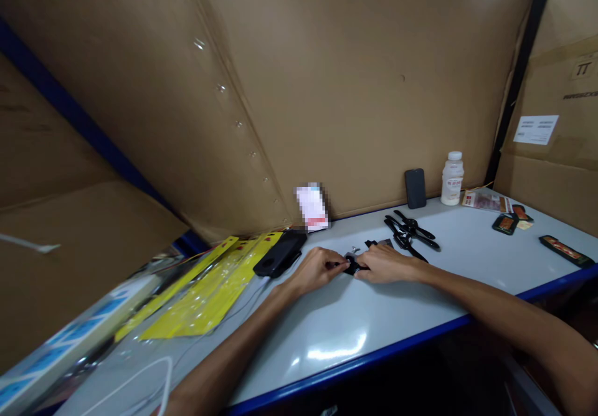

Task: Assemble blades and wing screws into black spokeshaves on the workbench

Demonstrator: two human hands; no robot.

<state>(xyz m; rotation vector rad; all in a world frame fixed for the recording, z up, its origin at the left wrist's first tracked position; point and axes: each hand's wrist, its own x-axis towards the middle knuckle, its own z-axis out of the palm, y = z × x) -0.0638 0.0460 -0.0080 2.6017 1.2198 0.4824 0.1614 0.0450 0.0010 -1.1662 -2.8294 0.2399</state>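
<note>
Here, both hands meet over the light grey surface (313,335) and share one small black part (354,267). It sits right between the fingertips, low and close to the surface; whether it touches the surface, I cannot tell. The left hand (318,269) is almost closed, with its thumb and pointing finger pinching the near side of the part. The right hand (385,263) is curled over from the other side, and its thumb and finger seem to have hold of the other end. How hard they squeeze does not show. This looks like careful finger work on a tiny thing. To do it well, one hand should be the steady one, and the other should make small, slow moves. A soft pinch is best, since a hard one could make the part pop out. Working low is good, because a dropped bit would not fall far. Some shiny metal bits (355,250) lie just behind the fingers, so a bump could send them rolling. The black clamps (408,234) lie near the right hand, and the black box (280,254) is by the left wrist, so the elbows should move gently too.
</note>
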